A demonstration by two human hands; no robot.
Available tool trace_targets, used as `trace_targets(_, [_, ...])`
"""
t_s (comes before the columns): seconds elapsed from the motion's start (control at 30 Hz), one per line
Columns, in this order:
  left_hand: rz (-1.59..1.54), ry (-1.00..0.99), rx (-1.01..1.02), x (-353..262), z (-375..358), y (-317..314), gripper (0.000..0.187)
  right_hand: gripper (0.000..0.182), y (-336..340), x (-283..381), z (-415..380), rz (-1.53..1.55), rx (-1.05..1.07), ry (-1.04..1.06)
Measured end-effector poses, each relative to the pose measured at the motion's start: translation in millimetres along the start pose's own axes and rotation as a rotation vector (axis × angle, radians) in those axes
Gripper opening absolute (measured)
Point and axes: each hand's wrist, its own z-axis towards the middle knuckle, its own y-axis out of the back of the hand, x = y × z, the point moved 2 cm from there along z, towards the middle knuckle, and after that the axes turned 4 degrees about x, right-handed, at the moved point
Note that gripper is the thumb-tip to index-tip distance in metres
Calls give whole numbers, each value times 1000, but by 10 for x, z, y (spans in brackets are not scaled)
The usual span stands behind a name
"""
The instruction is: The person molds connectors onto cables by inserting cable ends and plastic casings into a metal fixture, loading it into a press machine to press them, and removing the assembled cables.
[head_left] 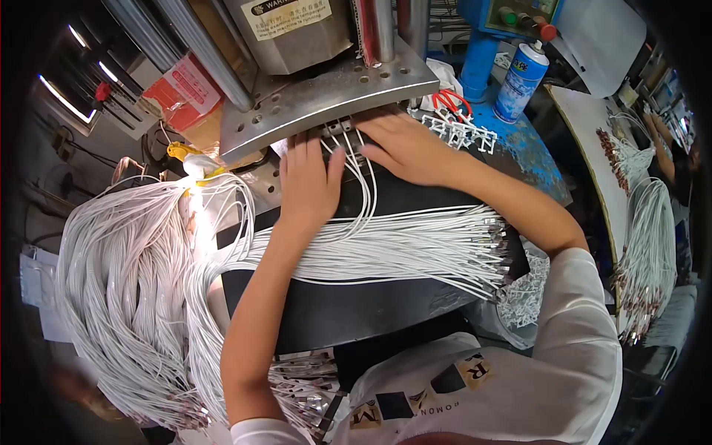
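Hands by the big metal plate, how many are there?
2: the left hand and the right hand, both at the edge of the metal plate, with white cables between them. More behind it could be hidden.

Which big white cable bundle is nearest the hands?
The white cable bundle across the flat black worktop, passing under the left forearm; the draped bundle far left and bundles far right sit farther off.

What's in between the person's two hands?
A few white cables! The head view shows them running between the left hand and the right hand, just below the thick metal plate.
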Motion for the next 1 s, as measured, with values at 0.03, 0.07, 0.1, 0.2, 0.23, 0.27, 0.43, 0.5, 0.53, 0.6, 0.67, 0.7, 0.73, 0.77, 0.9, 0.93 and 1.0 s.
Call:
trace_targets(0.03, [-122,-31,-1,-121,-192,135,49,38,95,81,-184,-1,-58,47])
trace_targets(0.07, [-99,-96,25,-224,-424,255,52,36,192,175,-405,-18,-21,27])
trace_targets(0.1, [-76,-162,46,-318,-668,380,56,33,325,276,-636,-37,15,12])
trace_targets(0.2, [-165,-148,313,-482,-1322,759,60,25,951,594,-1267,-128,43,72])
trace_targets(0.23, [-184,-155,380,-491,-1516,848,62,32,1129,534,-1562,-115,-77,3])
trace_targets(0.27, [-188,-140,417,-471,-1679,908,66,46,1345,580,-1870,283,-333,-239])
trace_targets(0.43, [-66,-13,445,-500,-2227,1041,80,59,1684,1037,-2484,261,-490,-239])
trace_targets(0.5, [30,20,467,-490,-2323,1015,88,54,1310,1459,-1886,-10,154,-245])
trace_targets(0.53, [81,33,476,-490,-2350,1015,89,53,1157,1509,-1834,-40,220,-282])
trace_targets(0.6, [145,67,458,-481,-2374,982,91,60,859,1529,-1859,-117,312,-330])
trace_targets(0.67, [187,58,392,-444,-2424,912,89,71,673,1449,-1961,-196,317,-340])
trace_targets(0.7, [202,42,362,-431,-2431,895,88,76,622,1419,-2012,-240,297,-343])
trace_targets(0.73, [207,49,365,-431,-2434,894,89,87,587,1427,-2024,-245,265,-343])
trace_targets(0.77, [199,54,362,-434,-2435,895,90,86,583,1434,-2032,-248,269,-348])
trace_targets(0.9, [211,56,342,-415,-2456,901,94,87,569,1451,-2046,-258,278,-358])
trace_targets(0.93, [224,52,336,-401,-2463,896,95,87,569,1450,-2039,-260,280,-358])
trace_targets(1.0, [212,53,312,-374,-2477,885,97,86,558,1450,-2035,-247,268,-348])
